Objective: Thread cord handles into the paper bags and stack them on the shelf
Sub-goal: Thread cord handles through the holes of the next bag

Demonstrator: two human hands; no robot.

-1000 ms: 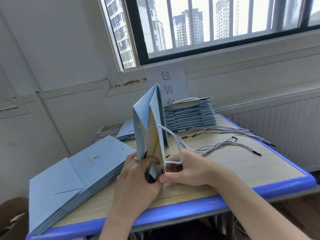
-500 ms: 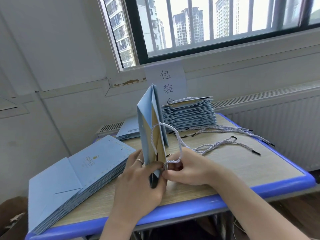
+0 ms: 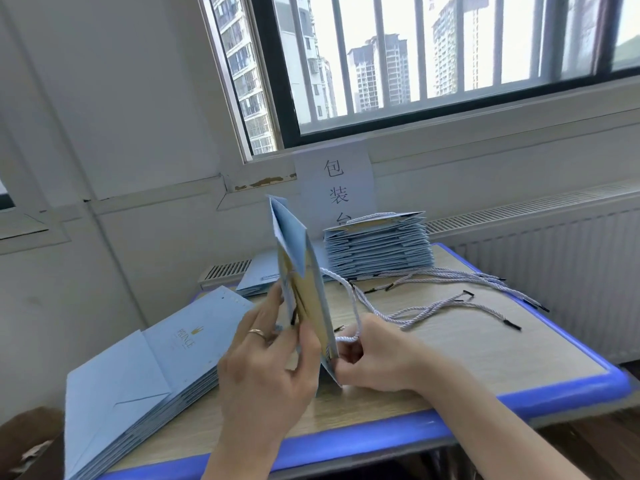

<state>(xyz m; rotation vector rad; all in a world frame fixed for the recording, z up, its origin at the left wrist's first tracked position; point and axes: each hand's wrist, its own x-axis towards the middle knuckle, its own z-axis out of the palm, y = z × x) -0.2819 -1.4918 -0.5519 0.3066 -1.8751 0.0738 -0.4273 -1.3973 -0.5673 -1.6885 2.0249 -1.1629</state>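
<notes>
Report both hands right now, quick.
Left hand: holding the paper bag upright between thumb and fingers.
Right hand: pinching the cord handle at the bag's lower edge.

table [image 3: 467, 358], blue rim | flat bags [image 3: 138, 375] left | handled stack [image 3: 377, 247] rear | loose cords [image 3: 457, 273] right

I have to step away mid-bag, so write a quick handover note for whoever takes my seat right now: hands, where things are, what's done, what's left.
Left hand grips the open bag, held upright. Right hand pinches the cord at the bag's lower edge.
Done: the back stack, with a handle showing on its top bag.
Left: finish threading this cord, then do the flat bags on the left, using the loose cords lying on the table. No shelf is in view.
</notes>
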